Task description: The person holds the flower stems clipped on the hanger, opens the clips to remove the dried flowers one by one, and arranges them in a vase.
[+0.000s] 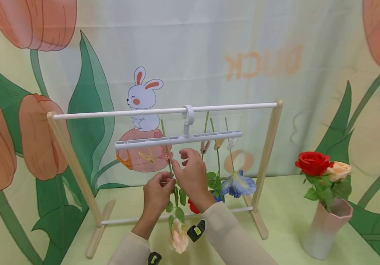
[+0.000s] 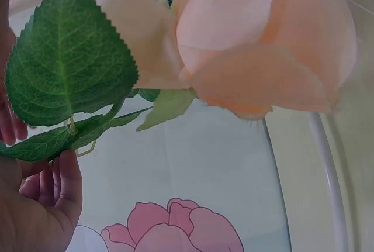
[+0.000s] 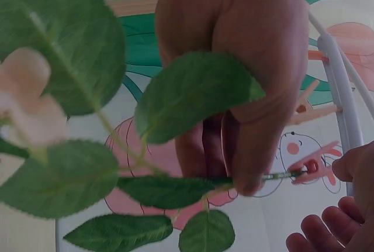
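A peach rose (image 1: 179, 239) hangs head down, its green stem running up past the pink clip (image 3: 314, 167) on the white hanger (image 1: 150, 142). My left hand (image 1: 157, 195) pinches this stem between thumb and fingertips, below the clip; the same hand (image 3: 234, 59) shows large in the right wrist view. Just above and to the right, my right hand (image 1: 192, 176) is beside the clip with loosely bent fingers and nothing in them. In the left wrist view, the rose bloom (image 2: 257, 41) and a leaf (image 2: 67, 53) cover much of the scene.
The hanger hooks over a rack's white rod (image 1: 117, 113). On its right half, clips hold several stems, including a blue flower (image 1: 239, 184); a red bloom (image 1: 194, 207) is partly hidden. Orange (image 1: 125, 162) and yellow clips (image 1: 146, 157) hang left. A vase (image 1: 324, 230) holds roses.
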Tool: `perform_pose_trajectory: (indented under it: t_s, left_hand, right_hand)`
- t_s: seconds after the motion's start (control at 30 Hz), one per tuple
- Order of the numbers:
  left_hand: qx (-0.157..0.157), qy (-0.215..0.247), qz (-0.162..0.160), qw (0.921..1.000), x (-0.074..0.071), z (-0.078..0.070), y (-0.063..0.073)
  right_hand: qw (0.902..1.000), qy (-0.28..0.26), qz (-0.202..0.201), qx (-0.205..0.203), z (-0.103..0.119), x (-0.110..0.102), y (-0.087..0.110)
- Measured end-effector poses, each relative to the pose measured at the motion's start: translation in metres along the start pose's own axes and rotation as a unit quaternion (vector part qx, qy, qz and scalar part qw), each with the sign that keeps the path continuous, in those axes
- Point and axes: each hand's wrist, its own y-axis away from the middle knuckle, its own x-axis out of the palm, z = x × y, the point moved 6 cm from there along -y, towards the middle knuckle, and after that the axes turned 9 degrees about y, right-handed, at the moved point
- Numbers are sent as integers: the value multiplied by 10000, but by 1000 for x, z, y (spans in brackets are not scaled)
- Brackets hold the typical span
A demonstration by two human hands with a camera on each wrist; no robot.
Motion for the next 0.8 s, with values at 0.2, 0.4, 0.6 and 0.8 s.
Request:
perform_pose_trajectory:
  t_s: [0.2, 0.4, 0.6, 0.8]
  left_hand:
    - [80, -163, -64, 9998, 0, -1, -1]
    - [49, -265, -4, 9996, 0, -3, -1]
    - [-52, -236, 4, 9997, -2, -3, -1]
    - [-70, -372, -27, 9993, -5, -1, -1]
  right_hand:
    - [9998, -46, 165, -45, 14, 13, -7]
    - [9999, 55, 126, -63, 18, 20, -11]
    - [10000, 10, -19, 11, 23, 23, -12]
    - [9994, 226, -267, -13, 27, 25, -9]
